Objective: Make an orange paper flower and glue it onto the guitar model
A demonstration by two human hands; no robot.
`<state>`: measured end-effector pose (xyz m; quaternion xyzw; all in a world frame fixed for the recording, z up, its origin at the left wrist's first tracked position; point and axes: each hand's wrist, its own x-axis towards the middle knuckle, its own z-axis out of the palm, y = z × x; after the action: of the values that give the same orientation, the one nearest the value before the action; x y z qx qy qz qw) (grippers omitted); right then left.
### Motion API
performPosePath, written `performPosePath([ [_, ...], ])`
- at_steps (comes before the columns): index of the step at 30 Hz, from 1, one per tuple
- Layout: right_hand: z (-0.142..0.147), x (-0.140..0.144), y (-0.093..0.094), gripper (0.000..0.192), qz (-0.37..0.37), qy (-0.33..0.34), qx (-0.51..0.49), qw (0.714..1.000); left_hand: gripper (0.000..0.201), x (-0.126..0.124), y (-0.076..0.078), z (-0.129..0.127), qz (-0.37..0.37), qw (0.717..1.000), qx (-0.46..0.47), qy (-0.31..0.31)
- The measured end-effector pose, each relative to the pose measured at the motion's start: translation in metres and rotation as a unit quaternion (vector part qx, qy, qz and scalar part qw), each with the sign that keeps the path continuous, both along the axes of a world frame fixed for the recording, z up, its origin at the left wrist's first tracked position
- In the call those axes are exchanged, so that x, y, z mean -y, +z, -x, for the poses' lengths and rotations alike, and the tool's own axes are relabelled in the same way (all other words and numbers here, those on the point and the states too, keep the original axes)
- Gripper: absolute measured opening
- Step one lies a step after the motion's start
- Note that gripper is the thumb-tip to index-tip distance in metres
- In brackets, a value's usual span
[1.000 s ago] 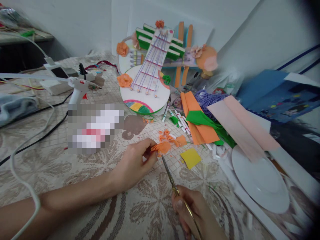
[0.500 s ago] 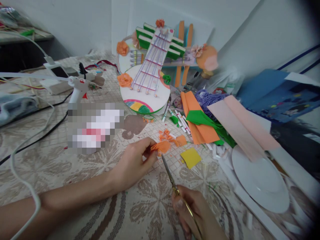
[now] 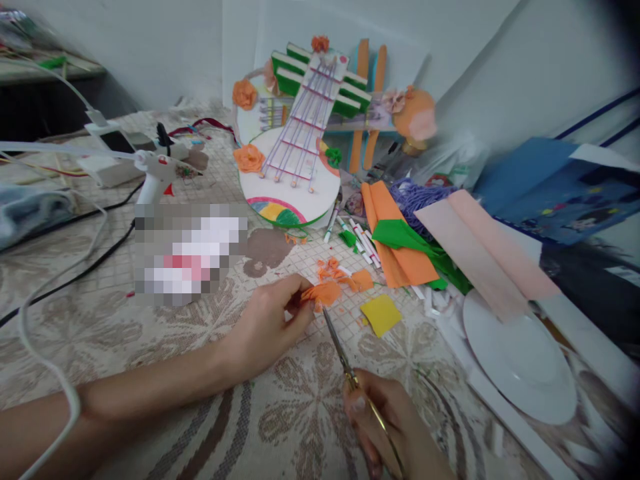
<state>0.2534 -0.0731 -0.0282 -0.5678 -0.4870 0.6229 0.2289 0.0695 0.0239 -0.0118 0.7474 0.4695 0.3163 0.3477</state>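
My left hand (image 3: 267, 325) pinches a small orange paper piece (image 3: 323, 292) between thumb and fingers, just above the lace tablecloth. My right hand (image 3: 393, 427) grips gold-handled scissors (image 3: 345, 360) whose blades point up and left, their tips touching the lower edge of the orange piece. More orange scraps (image 3: 345, 275) and a yellow square (image 3: 381, 315) lie just beyond it.
A paper guitar model (image 3: 295, 153) stands at the back centre. Folded orange, green and pink sheets (image 3: 405, 247) and markers (image 3: 360, 240) lie right of it, a white plate (image 3: 520, 360) at the right. A glue gun (image 3: 155, 173) and cables (image 3: 60, 280) lie left.
Almost nothing has changed; both hands hold their positions with the scissor tips at the orange piece, and the view has shifted very slightly.
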Motion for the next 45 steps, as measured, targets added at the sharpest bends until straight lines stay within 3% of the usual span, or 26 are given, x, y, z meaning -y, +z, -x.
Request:
performPosePath([
  [11,0.000,0.001,-0.004,0.054,0.005,-0.009,-0.018,1.000,0.009,0.001,-0.001,0.001,-0.008,1.000,-0.001,-0.003],
  [32,0.004,-0.002,0.008,0.056,0.018,-0.014,0.008,1.000,0.009,0.001,-0.002,0.000,-0.001,1.000,0.000,-0.007],
  [40,0.000,-0.001,-0.004,0.057,0.004,-0.008,-0.017,1.000,0.009,0.000,-0.003,0.001,-0.002,1.000,0.004,-0.006],
  [45,-0.001,0.000,0.000,0.056,-0.009,0.001,-0.007,1.000,0.009,0.001,-0.002,0.001,-0.001,1.000,0.004,-0.006],
])
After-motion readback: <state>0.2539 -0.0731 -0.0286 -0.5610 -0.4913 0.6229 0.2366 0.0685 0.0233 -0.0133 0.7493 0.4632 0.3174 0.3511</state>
